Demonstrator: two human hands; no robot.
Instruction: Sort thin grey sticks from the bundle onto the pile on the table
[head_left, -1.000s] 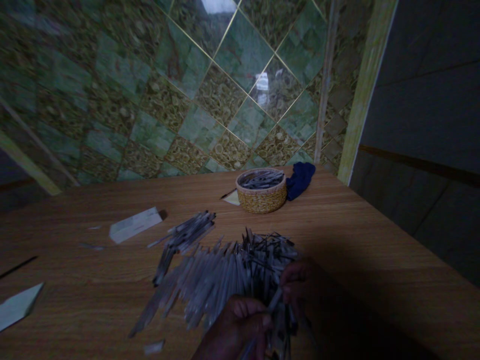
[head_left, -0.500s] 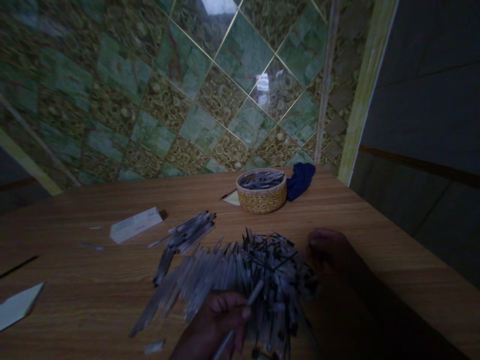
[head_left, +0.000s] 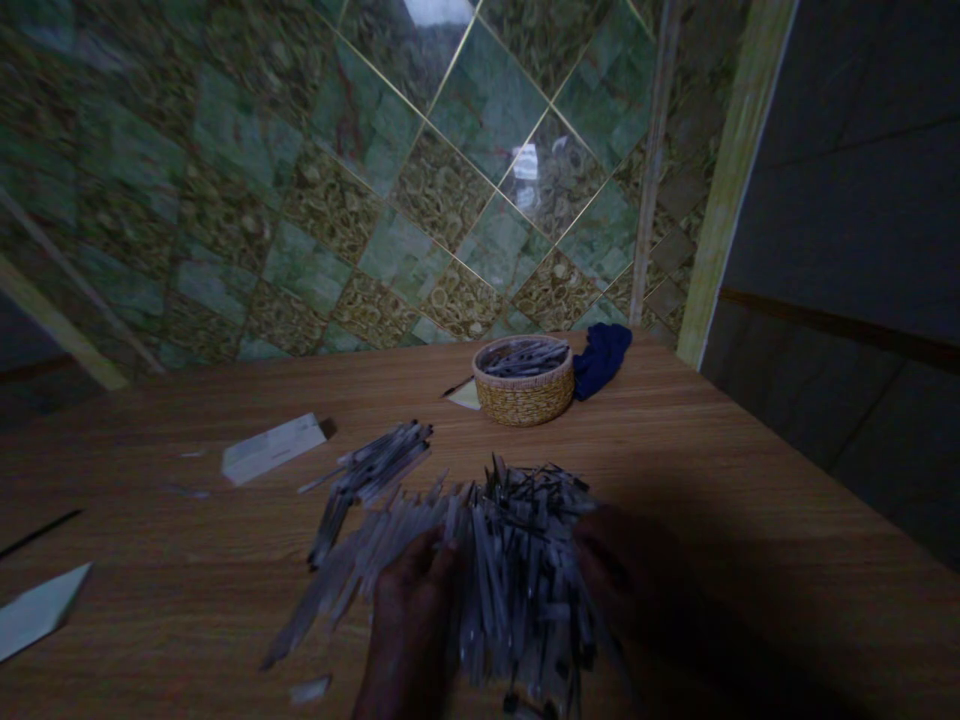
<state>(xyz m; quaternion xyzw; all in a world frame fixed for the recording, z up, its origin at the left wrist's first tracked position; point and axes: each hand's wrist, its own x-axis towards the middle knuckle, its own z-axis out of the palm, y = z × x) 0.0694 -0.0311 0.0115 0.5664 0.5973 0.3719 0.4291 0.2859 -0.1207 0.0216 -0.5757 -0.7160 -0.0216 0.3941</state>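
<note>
A heap of slim pens (head_left: 525, 560), pale clear barrels mixed with dark parts, lies across the front middle of the table. My left hand (head_left: 412, 610) is closed at the near left side of the heap, with a pale pen (head_left: 451, 520) pinched upright between thumb and fingers. My right hand (head_left: 622, 565) is in deep shadow at the heap's right edge. Its fingers look curled in; whatever they may hold is too dark to make out. A smaller bundle of pens (head_left: 386, 460) lies behind the heap to the left.
A round woven basket (head_left: 525, 398) full of pens stands at the back, beside a dark blue cloth (head_left: 604, 360). On the left of the wooden table (head_left: 187, 600) are a white box (head_left: 274, 450), a folded paper (head_left: 41, 610) and a dark stick (head_left: 37, 535). A tiled wall rises behind.
My left hand has moved forward and left, and the pen in it now stands more upright. My right hand has come back toward me and in against the heap's right edge.
</note>
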